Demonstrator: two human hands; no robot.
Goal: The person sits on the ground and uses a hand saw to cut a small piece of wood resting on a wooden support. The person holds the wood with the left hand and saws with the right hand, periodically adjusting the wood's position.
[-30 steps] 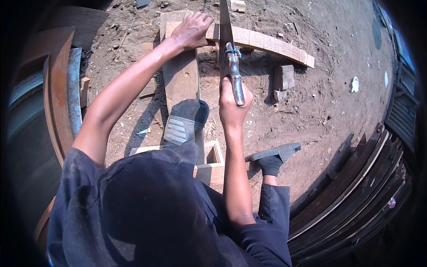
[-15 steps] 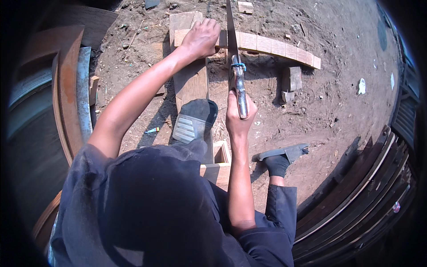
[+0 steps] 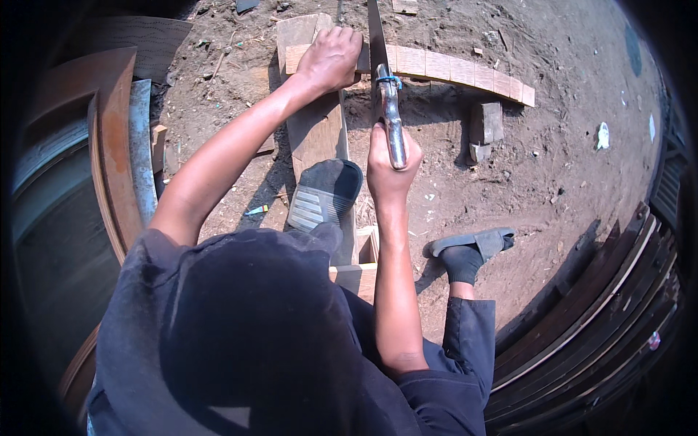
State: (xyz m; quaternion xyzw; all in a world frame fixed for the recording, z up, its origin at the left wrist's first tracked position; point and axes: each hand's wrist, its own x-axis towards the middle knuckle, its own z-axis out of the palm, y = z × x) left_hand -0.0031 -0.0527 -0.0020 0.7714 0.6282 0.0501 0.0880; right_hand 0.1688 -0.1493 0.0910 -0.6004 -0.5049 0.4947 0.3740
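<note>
My left hand (image 3: pixel 332 59) is closed around a light wooden strip (image 3: pixel 465 72), pressing it onto a thick plank (image 3: pixel 318 138). Pencil-like cross lines mark the strip, whose right part sticks out past the plank. In my right hand (image 3: pixel 393 163) is a handsaw (image 3: pixel 390 120), gripped by its handle, with blue binding where handle meets blade. The blade (image 3: pixel 376 36) points away from me and crosses the strip just right of my left hand. My slippered left foot (image 3: pixel 325 195) rests on the plank.
A wooden box-like frame (image 3: pixel 356 275) supports the plank's near end. Small wood blocks (image 3: pixel 486 123) lie on the dirt (image 3: pixel 567 167). Door-like panels (image 3: pixel 120 145) lean at the left, and dark boards (image 3: pixel 582 312) are stacked at the lower right. My right foot (image 3: pixel 465 258) stands on the ground.
The saw and my right hand have moved slightly forward, away from me. My left hand keeps its grip on the strip. The whole view has shifted a little.
</note>
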